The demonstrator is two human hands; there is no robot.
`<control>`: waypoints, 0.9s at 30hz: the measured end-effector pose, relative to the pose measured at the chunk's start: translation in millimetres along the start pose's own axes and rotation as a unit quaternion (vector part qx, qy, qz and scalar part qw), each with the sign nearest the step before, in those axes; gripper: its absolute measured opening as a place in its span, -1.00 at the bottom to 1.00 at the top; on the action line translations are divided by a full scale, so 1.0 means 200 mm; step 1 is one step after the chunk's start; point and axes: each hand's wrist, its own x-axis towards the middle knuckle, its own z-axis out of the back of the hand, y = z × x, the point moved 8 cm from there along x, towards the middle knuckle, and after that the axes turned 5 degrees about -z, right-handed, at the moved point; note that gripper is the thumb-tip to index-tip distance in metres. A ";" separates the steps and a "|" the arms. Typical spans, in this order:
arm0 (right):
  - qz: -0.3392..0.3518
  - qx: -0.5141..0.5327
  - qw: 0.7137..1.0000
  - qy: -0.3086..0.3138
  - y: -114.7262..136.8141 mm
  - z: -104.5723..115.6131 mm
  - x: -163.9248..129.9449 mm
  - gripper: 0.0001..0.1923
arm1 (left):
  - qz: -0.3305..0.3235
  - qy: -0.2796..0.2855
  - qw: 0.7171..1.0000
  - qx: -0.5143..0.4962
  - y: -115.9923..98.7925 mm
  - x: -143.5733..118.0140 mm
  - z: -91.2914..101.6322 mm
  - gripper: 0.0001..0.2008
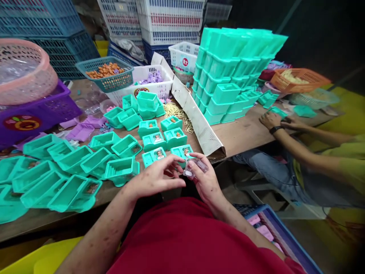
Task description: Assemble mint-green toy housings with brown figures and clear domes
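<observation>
In the head view my right hand (207,182) is closed around a small clear plastic piece (201,166), held just in front of my body at the table's edge. My left hand (159,175) is beside it with the fingers apart and curved, fingertips near the clear piece; whether they touch it I cannot tell. Just beyond the hands stand several small turquoise plastic trays (154,141), some with small brown or orange parts in one compartment. More turquoise trays (68,160) lie tilted against each other on the left.
Tall stacks of turquoise trays (228,72) stand behind a white cardboard divider (196,114). Baskets stand at the back: a blue one (111,84) with orange parts, a white one (164,89) with purple parts. A co-worker's hands (270,120) rest on the table at right.
</observation>
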 end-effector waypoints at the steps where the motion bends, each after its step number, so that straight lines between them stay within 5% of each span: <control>1: -0.006 0.017 1.000 0.003 0.00 -0.02 0.01 -0.52 | -0.022 -0.005 1.000 0.000 -0.02 -0.01 -0.04 -0.47; 6: -0.047 0.067 0.996 0.042 -0.06 -0.13 0.05 -0.50 | -0.127 -0.161 0.971 0.123 -0.02 -0.01 0.02 -0.65; 11: -0.109 0.089 0.986 0.091 -0.16 -0.18 0.07 -0.43 | -0.123 -0.163 0.974 0.100 -0.02 0.01 0.04 -0.60; 17: -0.185 0.134 0.967 0.112 -0.28 -0.10 0.06 -0.45 | -0.083 -0.185 0.940 0.275 -0.03 0.19 0.20 -0.64; 21: -0.191 0.139 0.965 0.112 -0.36 0.01 0.01 -0.51 | -0.069 -0.152 0.897 0.409 0.10 0.46 0.35 -0.70; 27: -0.191 0.147 0.966 0.097 -0.40 0.14 -0.02 -0.49 | -0.060 -0.059 0.892 0.444 0.37 0.78 0.41 -0.71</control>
